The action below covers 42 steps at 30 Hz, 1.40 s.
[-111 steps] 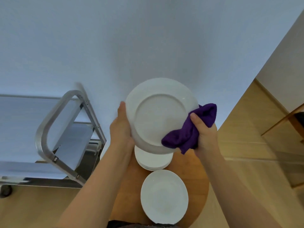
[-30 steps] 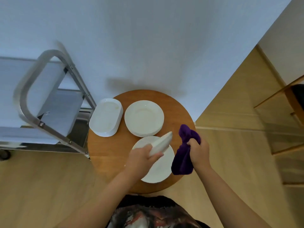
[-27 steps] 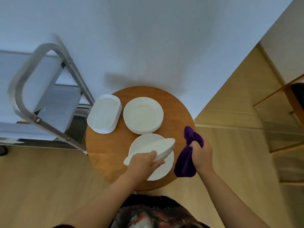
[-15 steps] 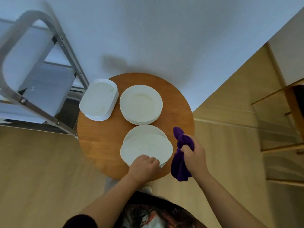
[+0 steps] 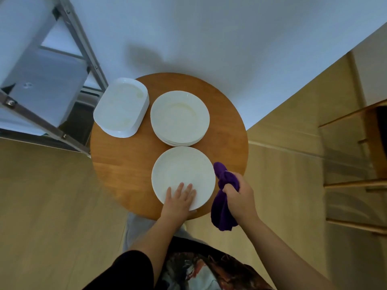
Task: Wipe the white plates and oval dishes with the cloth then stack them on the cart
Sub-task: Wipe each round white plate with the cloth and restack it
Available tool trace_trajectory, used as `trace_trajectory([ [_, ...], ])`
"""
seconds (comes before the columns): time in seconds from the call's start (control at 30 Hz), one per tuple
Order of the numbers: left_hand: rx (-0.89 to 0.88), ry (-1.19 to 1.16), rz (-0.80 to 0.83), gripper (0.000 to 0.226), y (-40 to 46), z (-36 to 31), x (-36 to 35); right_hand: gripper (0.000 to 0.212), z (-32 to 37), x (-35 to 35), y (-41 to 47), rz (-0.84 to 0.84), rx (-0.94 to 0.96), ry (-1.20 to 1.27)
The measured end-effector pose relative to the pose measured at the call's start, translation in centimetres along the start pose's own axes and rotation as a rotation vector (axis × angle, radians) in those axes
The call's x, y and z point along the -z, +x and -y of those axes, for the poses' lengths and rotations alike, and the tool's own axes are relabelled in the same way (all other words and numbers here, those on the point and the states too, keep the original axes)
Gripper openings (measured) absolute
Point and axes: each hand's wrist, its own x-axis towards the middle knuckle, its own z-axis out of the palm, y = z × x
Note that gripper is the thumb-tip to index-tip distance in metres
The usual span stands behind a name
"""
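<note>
Left hand (image 5: 180, 200) flat, fingers straight, on near plate (image 5: 183, 176); right hand (image 5: 238, 195) clenched round purple cloth (image 5: 223, 208). Risk: plate overhangs round table (image 5: 125, 170) edge; pressing could tip it.

Pale wall (image 5: 209, 28), wood floor (image 5: 41, 206), round wooden table (image 5: 125, 170)

Table's left side: bare wood (image 5: 123, 164) is left open.
Far side: blocked by oval dishes (image 5: 120, 107) and plate stack (image 5: 180, 117).
Left edge: cart frame (image 5: 88, 59) stands close.
</note>
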Motion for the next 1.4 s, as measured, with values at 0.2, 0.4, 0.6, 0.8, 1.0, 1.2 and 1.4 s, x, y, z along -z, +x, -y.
trace_trajectory([
  [0.2, -0.029, -0.169, 0.096, 0.073, 0.9, 0.9, 1.7, 0.024, 0.1, -0.6, 0.8, -0.011, -0.039, 0.017],
  [0.4, 0.174, -0.663, -0.216, 0.051, 1.2, 4.2, 7.1, 0.027, 1.7, -1.8, 2.1, -0.044, -0.095, 0.066],
  [0.6, 0.514, -0.805, -0.381, 0.035, 4.0, 10.5, 12.5, 0.025, 4.1, -4.0, 4.8, -0.066, -0.135, 0.063],
  [0.8, 0.643, -0.898, -0.246, 0.049, 8.3, 14.7, 14.0, 0.024, 5.4, -6.4, 6.5, -0.088, -0.159, 0.084],
  [1.0, 0.581, -0.875, -0.106, 0.043, 10.5, 16.9, 14.5, 0.025, 6.1, -8.2, 7.4, -0.089, -0.227, 0.079],
  [1.2, 0.489, -1.021, -0.158, 0.030, 10.2, 17.5, 14.9, 0.021, 6.2, -9.3, 7.6, -0.217, -0.346, 0.180],
  [1.4, 0.459, -1.600, -0.248, 0.017, 7.8, 16.5, 17.4, 0.017, 6.7, -9.0, 7.8, -0.389, -0.607, 0.475],
])
